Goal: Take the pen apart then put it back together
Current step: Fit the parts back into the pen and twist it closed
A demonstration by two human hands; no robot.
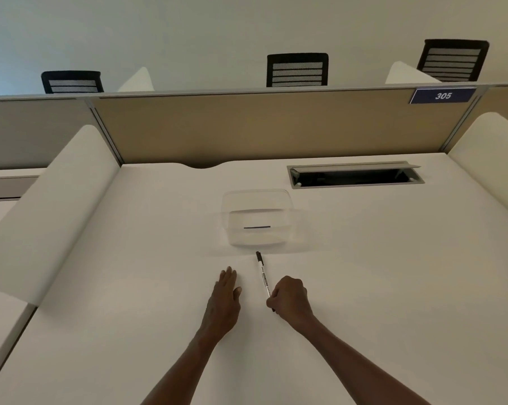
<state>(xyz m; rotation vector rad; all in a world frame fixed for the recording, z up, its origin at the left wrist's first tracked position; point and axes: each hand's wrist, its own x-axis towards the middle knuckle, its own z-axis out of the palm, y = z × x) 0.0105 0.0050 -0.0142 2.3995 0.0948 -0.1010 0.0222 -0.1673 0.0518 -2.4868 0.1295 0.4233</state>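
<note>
A slim white pen (263, 278) with a black cap lies lengthwise on the white desk (378, 273), its cap pointing away from me. My right hand (290, 298) is curled around the pen's near end, which is partly hidden under the fingers. My left hand (226, 290) rests flat on the desk just left of the pen, fingers together and holding nothing. The pen looks whole, with its cap on.
A clear plastic tray (257, 197) stands just beyond the pen's cap, with a thin dark line visible inside it. An open cable slot (355, 175) sits at the back right. Curved white dividers (57, 200) flank the desk, and a tan partition (246, 127) closes the back.
</note>
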